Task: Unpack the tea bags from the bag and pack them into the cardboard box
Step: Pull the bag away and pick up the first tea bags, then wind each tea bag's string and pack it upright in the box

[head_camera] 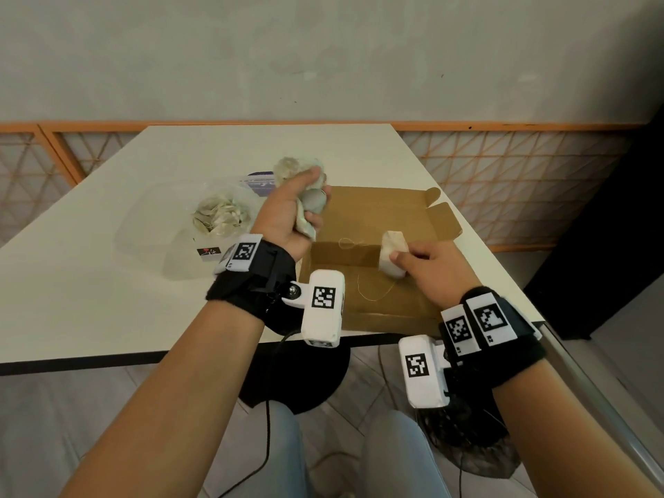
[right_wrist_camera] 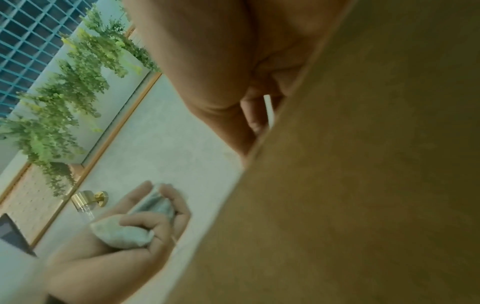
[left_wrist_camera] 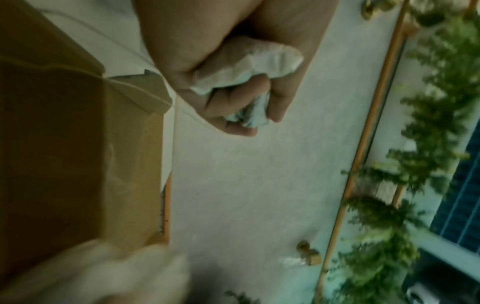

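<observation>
**Two hands with tea bags over an open cardboard box**

The left hand (head_camera: 287,213) is raised, palm turned inward, its fingers curled tight around a crumpled bunch of tea bags (head_camera: 309,204). The bunch runs roughly upright through the fist, spilling out above the thumb and below the little finger. Just right of that grip and lower, the right hand (head_camera: 433,269) pinches a single pale tea bag (head_camera: 391,257) between thumb and fingertips. This bag stands on end inside the open cardboard box (head_camera: 377,213), its long axis running away from the person, and its thin string (head_camera: 370,289) trails in loops across the brown floor of the box, towards the left hand. Left of the raised fist, a clear plastic bag (head_camera: 219,213) with more tea bags lies on the white table (head_camera: 107,239). Beyond the table stand a grey wall (head_camera: 323,55) and an orange lattice railing (head_camera: 503,174). Both wrists wear black straps with marker-tagged cameras.
</observation>
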The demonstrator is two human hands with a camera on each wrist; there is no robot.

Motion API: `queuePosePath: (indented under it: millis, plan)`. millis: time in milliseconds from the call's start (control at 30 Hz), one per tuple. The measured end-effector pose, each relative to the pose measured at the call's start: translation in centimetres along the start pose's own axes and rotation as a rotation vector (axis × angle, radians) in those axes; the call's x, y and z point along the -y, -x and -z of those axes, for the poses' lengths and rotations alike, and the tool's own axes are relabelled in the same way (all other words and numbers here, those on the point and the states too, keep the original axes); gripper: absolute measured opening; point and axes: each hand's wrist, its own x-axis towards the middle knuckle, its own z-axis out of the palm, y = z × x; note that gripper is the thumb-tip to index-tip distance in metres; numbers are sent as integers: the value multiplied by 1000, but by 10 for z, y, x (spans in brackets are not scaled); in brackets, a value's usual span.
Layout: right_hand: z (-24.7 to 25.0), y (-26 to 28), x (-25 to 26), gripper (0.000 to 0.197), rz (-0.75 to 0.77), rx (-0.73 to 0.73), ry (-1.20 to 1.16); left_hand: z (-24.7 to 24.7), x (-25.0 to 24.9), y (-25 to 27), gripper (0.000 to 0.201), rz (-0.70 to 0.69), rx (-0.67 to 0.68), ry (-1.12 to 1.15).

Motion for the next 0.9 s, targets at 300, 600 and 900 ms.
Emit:
queuePosePath:
  millis: [300, 600, 900]
  plan:
    - [-8, -8, 14, 14, 160, -18, -557, -14, 20, 19, 25, 3, 91, -734]
    - [-11, -9, 13, 10, 154, -33, -618, 1, 15, 23, 27, -58, -96, -613]
    - [-12, -6, 13, 32, 186, 86, -593, 16, 16, 29, 17, -149, -204, -620]
